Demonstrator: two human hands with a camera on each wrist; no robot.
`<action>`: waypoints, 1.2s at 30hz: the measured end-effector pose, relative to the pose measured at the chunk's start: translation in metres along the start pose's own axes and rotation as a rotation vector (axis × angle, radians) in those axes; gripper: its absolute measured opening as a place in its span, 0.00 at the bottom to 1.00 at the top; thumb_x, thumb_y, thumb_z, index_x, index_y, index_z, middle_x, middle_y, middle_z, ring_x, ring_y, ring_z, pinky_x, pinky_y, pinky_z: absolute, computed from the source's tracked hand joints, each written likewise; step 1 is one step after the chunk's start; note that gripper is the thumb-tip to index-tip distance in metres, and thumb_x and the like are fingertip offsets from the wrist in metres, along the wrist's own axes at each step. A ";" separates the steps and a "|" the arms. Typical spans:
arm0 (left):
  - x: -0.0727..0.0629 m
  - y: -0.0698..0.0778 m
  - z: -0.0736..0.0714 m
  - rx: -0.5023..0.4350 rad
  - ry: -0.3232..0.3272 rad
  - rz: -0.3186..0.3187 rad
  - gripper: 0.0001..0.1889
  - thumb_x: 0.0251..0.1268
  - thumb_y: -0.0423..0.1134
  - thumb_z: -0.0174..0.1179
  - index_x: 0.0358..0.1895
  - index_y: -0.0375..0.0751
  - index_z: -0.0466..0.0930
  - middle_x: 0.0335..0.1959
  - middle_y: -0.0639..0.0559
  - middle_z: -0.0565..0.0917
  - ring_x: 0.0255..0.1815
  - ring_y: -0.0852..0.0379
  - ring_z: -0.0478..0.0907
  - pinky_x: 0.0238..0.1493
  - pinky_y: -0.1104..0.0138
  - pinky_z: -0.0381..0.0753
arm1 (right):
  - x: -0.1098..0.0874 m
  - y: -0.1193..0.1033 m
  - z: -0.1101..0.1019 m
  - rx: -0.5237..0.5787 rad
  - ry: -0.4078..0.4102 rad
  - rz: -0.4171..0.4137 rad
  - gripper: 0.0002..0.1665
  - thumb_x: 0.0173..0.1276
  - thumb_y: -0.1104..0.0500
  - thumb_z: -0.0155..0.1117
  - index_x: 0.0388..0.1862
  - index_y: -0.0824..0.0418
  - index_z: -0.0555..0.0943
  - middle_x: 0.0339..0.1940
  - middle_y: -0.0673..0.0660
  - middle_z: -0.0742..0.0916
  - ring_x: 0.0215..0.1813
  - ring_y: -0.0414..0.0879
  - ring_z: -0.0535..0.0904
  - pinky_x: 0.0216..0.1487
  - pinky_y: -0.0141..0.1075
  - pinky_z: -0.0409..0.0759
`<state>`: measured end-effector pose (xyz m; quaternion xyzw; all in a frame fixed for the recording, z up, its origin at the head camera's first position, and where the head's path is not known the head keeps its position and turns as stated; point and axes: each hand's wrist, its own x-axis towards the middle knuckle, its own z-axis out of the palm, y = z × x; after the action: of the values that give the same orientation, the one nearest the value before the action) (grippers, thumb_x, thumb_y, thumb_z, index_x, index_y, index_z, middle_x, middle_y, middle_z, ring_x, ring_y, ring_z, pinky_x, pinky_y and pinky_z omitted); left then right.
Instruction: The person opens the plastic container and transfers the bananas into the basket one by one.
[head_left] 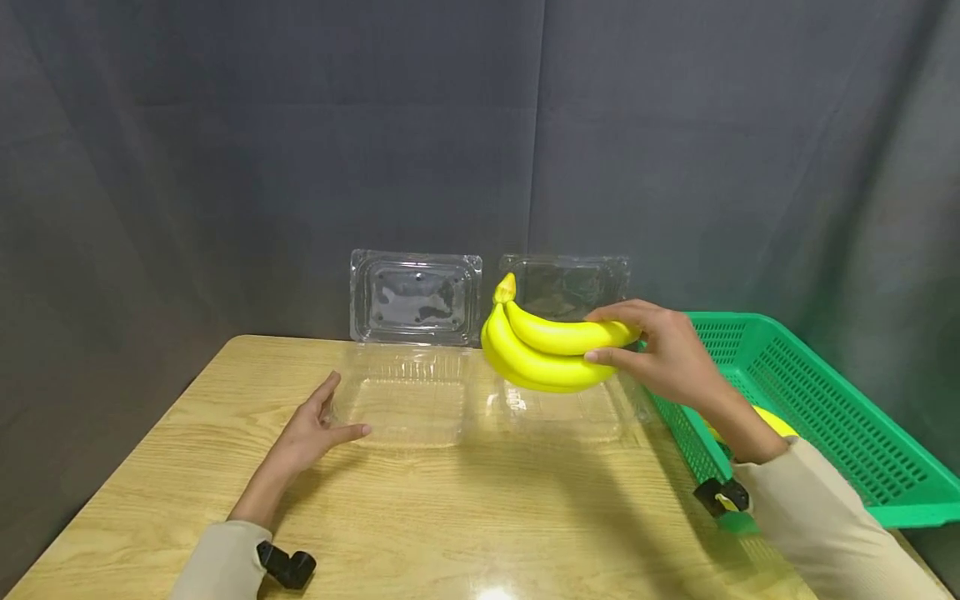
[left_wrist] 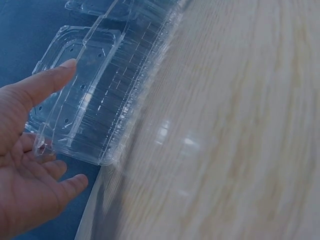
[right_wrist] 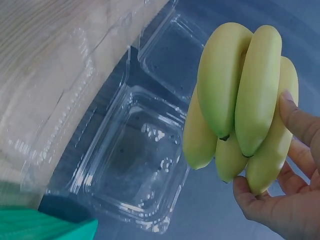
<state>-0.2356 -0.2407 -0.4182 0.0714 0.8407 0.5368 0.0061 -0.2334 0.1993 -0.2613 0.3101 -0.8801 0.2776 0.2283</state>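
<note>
My right hand [head_left: 667,350] grips a bunch of yellow bananas [head_left: 555,346] by the tip end, with the stem pointing left and up. In the head view the bunch hangs over the right clear plastic container [head_left: 577,417], hiding part of its tray and lid. Several bananas [right_wrist: 240,95] of the bunch show in the right wrist view. At the left side of the left clear plastic container [head_left: 408,408], my left hand [head_left: 303,429] is spread, thumb and fingers apart at its edge. Both containers stand with their lids [head_left: 416,296] raised at the back.
A green plastic basket [head_left: 847,417] stands at the right, with another yellow banana piece [head_left: 772,421] inside, partly hidden by my right forearm. The wooden table [head_left: 450,517] ends at a dark grey curtain [head_left: 337,150] behind the containers.
</note>
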 end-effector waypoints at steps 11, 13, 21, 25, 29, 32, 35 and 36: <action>-0.004 0.000 0.000 0.034 -0.007 -0.011 0.57 0.57 0.48 0.71 0.78 0.39 0.35 0.77 0.33 0.40 0.73 0.27 0.42 0.66 0.39 0.55 | -0.020 0.012 -0.027 -0.050 0.006 0.080 0.21 0.58 0.56 0.76 0.51 0.56 0.85 0.49 0.54 0.85 0.45 0.45 0.77 0.37 0.32 0.75; -0.003 0.001 -0.001 0.052 -0.003 -0.010 0.57 0.57 0.48 0.70 0.78 0.39 0.35 0.77 0.33 0.41 0.72 0.27 0.43 0.65 0.39 0.56 | -0.021 0.013 -0.032 -0.053 0.008 0.092 0.21 0.58 0.56 0.76 0.51 0.56 0.85 0.49 0.54 0.85 0.45 0.45 0.77 0.38 0.30 0.75; 0.000 0.003 -0.005 0.052 -0.008 0.001 0.57 0.58 0.48 0.70 0.78 0.39 0.35 0.77 0.34 0.40 0.71 0.24 0.45 0.65 0.38 0.56 | -0.026 0.016 -0.045 -0.063 0.026 0.159 0.22 0.58 0.54 0.76 0.52 0.53 0.85 0.49 0.52 0.85 0.45 0.43 0.75 0.38 0.26 0.73; -0.001 0.004 -0.005 0.054 -0.009 -0.005 0.57 0.58 0.48 0.70 0.78 0.40 0.35 0.77 0.35 0.39 0.71 0.25 0.45 0.65 0.38 0.57 | -0.029 0.019 -0.050 -0.061 0.033 0.207 0.22 0.58 0.54 0.76 0.52 0.53 0.85 0.49 0.52 0.85 0.46 0.41 0.75 0.39 0.21 0.72; -0.003 0.003 -0.005 0.064 -0.006 0.002 0.57 0.58 0.50 0.69 0.78 0.40 0.34 0.77 0.34 0.39 0.70 0.23 0.47 0.64 0.38 0.58 | -0.033 0.023 -0.056 -0.050 0.044 0.251 0.22 0.57 0.54 0.76 0.52 0.53 0.85 0.50 0.52 0.84 0.47 0.38 0.74 0.39 0.17 0.72; -0.005 0.001 -0.005 0.065 -0.005 0.013 0.57 0.59 0.50 0.69 0.78 0.40 0.34 0.77 0.34 0.38 0.69 0.22 0.47 0.64 0.38 0.58 | -0.037 0.027 -0.061 -0.061 0.061 0.262 0.23 0.57 0.54 0.77 0.52 0.53 0.85 0.51 0.53 0.84 0.46 0.36 0.73 0.39 0.17 0.71; -0.006 -0.001 -0.004 0.064 0.001 0.024 0.57 0.58 0.50 0.69 0.78 0.39 0.35 0.77 0.35 0.38 0.70 0.22 0.46 0.64 0.38 0.57 | -0.039 0.030 -0.066 -0.076 0.079 0.271 0.23 0.57 0.54 0.77 0.53 0.54 0.85 0.50 0.54 0.84 0.45 0.37 0.72 0.38 0.17 0.70; -0.006 -0.001 -0.004 0.067 0.002 0.027 0.57 0.58 0.50 0.69 0.78 0.39 0.35 0.77 0.35 0.38 0.70 0.23 0.46 0.64 0.39 0.57 | -0.040 0.031 -0.068 -0.083 0.082 0.277 0.23 0.57 0.54 0.77 0.53 0.54 0.85 0.50 0.54 0.84 0.45 0.37 0.72 0.38 0.17 0.70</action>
<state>-0.2297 -0.2456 -0.4178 0.0826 0.8571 0.5084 -0.0043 -0.2105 0.2793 -0.2451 0.1643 -0.9152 0.2824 0.2361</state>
